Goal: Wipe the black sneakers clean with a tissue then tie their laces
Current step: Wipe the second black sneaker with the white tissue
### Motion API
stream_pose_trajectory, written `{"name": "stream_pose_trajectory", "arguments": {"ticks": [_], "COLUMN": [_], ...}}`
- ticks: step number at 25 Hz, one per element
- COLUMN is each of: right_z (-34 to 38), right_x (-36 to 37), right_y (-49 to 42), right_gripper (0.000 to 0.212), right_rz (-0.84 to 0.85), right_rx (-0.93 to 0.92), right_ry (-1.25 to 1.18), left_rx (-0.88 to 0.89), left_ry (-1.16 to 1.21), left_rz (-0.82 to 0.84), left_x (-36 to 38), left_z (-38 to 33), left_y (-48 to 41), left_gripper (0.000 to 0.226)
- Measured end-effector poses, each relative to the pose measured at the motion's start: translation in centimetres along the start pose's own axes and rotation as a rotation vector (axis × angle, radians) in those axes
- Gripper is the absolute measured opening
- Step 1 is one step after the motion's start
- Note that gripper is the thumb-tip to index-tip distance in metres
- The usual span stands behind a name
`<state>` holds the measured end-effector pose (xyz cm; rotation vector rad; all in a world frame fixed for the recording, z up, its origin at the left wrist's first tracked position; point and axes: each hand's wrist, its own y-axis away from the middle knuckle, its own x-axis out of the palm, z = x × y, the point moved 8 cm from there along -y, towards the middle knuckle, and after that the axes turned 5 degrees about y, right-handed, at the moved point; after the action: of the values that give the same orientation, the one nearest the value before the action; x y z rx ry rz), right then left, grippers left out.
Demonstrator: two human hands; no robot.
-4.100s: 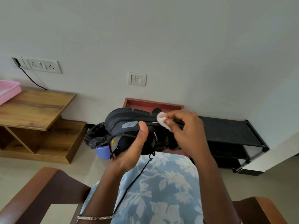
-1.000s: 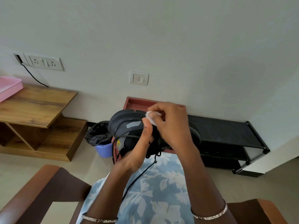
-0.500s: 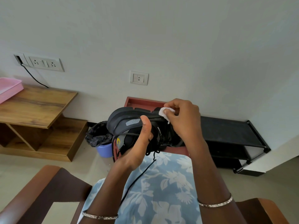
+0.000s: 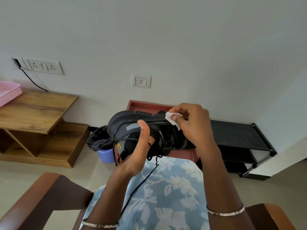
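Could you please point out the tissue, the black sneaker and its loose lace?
tissue (image 4: pixel 168 117): head view, on the white wad's exposed left part.
black sneaker (image 4: pixel 120 123): head view, on the sole's side wall.
loose lace (image 4: pixel 142 183): head view, midway along the hanging strand.

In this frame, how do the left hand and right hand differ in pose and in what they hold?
The left hand grips the sneaker, thumb up on its side; the right hand pinches a tissue. The left hand is under the sneaker; the right hand sits on top, at its sole edge. Both work on the sneaker, and both wrists wear a bangle.
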<state>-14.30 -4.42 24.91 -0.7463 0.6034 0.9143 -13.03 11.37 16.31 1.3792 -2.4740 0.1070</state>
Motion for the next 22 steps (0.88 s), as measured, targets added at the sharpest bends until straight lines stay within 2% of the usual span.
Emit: {"name": "stream_pose_trajectory", "arguments": {"ticks": [1,2,4,8,10,13,15,19,22], "right_z": [-0.5,-0.4,1.4,5.3,3.5,-0.5,-0.8,3.6,5.0], "right_x": [-0.1,0.0,1.0,2.9,3.0,1.4,1.2,3.3,3.8], "right_y": [0.1,0.4,1.5,4.0,3.4,2.4,2.7,3.7,4.4], "right_gripper": [0.018,0.017,0.016,0.017,0.017,0.018,0.02,0.018,0.014], "right_rz": [-0.019,-0.03,-0.018,0.036,0.004,-0.165,-0.185,-0.036,-0.082], "right_rx": [0.027,0.033,-0.037,-0.234,-0.203,-0.034,0.012,-0.168,-0.225], "right_ry": [0.027,0.046,0.01,-0.2,-0.201,0.021,0.116,-0.033,-0.052], "left_rx": [-0.044,-0.061,-0.079,0.038,0.019,-0.014,-0.019,0.029,0.042], "left_ry": [-0.029,-0.036,-0.054,-0.106,-0.086,-0.07,-0.025,-0.101,-0.048], "left_rz": [-0.042,-0.016,0.003,0.011,0.012,0.05,0.056,0.072,0.099], "left_x": [-0.1,-0.3,-0.7,-0.3,-0.4,0.4,1.1,0.6,0.9], "left_z": [0.5,1.6,3.3,2.1,2.0,1.9,1.3,1.8,1.4], "left_y": [-1.0,-1.6,-2.1,-1.7,-1.4,-1.6,-1.3,-1.2,-0.6], "left_gripper": [0.102,0.097,0.092,0.097,0.1,0.117,0.128,0.118,0.122]}}
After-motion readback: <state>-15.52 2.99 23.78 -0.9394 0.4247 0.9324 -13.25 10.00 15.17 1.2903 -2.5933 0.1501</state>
